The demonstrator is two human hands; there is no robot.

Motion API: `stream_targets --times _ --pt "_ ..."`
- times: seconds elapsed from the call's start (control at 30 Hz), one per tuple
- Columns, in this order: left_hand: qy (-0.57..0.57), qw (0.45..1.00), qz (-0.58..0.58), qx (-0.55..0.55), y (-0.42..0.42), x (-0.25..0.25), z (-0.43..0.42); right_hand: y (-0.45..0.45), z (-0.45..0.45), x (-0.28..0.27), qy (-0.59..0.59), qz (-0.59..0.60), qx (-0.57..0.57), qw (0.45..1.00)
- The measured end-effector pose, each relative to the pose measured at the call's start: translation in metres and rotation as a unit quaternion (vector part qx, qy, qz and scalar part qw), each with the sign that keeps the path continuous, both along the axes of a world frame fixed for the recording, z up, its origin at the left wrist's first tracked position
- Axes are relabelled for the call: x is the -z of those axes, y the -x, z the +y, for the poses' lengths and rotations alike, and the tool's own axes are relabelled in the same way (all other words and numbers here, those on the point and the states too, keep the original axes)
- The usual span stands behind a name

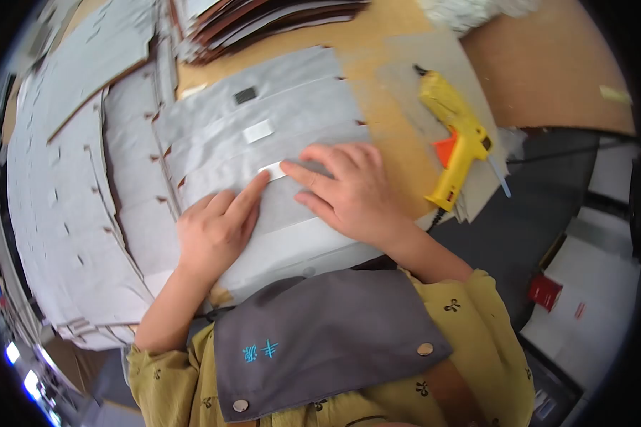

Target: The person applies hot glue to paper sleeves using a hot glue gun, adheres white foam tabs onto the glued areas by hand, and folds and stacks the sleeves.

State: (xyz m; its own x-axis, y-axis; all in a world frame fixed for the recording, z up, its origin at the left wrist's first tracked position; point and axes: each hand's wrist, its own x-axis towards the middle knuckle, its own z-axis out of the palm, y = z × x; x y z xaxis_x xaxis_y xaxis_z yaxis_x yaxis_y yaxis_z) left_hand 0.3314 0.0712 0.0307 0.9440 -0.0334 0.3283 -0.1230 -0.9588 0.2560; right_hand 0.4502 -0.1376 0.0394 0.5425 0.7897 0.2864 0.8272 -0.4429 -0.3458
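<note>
The yellow glue gun (449, 107) and stacked cut panels (278, 30) on the worktable (384, 114) show a workshop.

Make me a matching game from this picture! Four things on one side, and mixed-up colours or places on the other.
Things:
1. Glue gun
2. Left hand
3. Apron
4. Black patch

Clues:
A. Grey with blue writing
B. On the grey sheet, farther from the person than the white patch
C. Yellow with an orange trigger
D. Has a fingertip at one end of the white strip

Right pairs: 1-C, 2-D, 3-A, 4-B
</note>
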Motion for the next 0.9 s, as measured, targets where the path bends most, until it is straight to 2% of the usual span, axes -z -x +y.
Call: stream_targets --times 0.03,0.07,0.17,0.2,0.27,0.3,0.37,0.43,0.5,0.6,0.7,0.73,0.77,0.83,0.9 --pt "-0.001 1.0 -0.013 0.017 0.0 0.0 0.0 -0.002 -0.006 -0.002 -0.034 0.022 -0.013 0.999" --pt "0.021 1.0 -0.012 0.002 0.002 0.0 -0.001 -0.005 -0.016 -0.01 -0.052 0.024 0.019 0.998" --pt "0.025 0.999 -0.007 -0.019 0.003 -0.001 -0.004 -0.019 -0.064 -0.021 -0.103 -0.091 0.147 0.979" --pt "0.036 0.999 -0.012 -0.014 0.002 -0.002 -0.004 -0.023 -0.082 -0.02 -0.099 -0.074 0.219 0.968" --pt "0.031 0.999 -0.017 -0.018 0.007 -0.009 -0.002 -0.028 -0.118 -0.021 -0.103 -0.034 0.286 0.952" --pt "0.03 0.999 -0.011 -0.027 0.008 -0.012 -0.003 -0.026 -0.129 -0.021 -0.113 -0.034 0.281 0.952" --pt "0.029 0.999 -0.008 -0.032 0.009 -0.013 -0.009 -0.017 -0.149 -0.022 -0.094 0.065 0.359 0.926" --pt "0.052 0.998 -0.034 -0.033 0.011 -0.013 -0.015 -0.015 -0.163 -0.013 -0.101 0.044 0.37 0.922" --pt "0.05 0.998 -0.022 -0.022 0.012 -0.018 -0.026 -0.017 -0.171 -0.003 -0.051 0.033 0.414 0.908" --pt "0.044 0.999 -0.004 -0.015 0.013 -0.028 -0.036 -0.021 -0.165 -0.006 -0.006 0.007 0.433 0.901" --pt "0.03 0.999 0.015 -0.034 0.013 -0.036 -0.031 -0.018 -0.136 -0.027 -0.081 0.02 0.398 0.913" --pt "0.036 0.997 0.021 -0.067 0.013 -0.034 -0.025 -0.017 -0.124 -0.03 -0.101 0.088 0.362 0.922" --pt "0.043 0.994 0.028 -0.1 0.014 -0.032 -0.017 -0.015 -0.113 -0.027 -0.103 0.09 0.357 0.924" --pt "0.027 0.99 0.028 -0.133 0.02 -0.025 0.002 -0.013 -0.087 -0.014 -0.094 0.108 0.234 0.962" --pt "-0.012 0.985 0.019 -0.17 0.027 -0.023 0.013 -0.013 -0.064 -0.007 -0.068 0.102 0.226 0.966"
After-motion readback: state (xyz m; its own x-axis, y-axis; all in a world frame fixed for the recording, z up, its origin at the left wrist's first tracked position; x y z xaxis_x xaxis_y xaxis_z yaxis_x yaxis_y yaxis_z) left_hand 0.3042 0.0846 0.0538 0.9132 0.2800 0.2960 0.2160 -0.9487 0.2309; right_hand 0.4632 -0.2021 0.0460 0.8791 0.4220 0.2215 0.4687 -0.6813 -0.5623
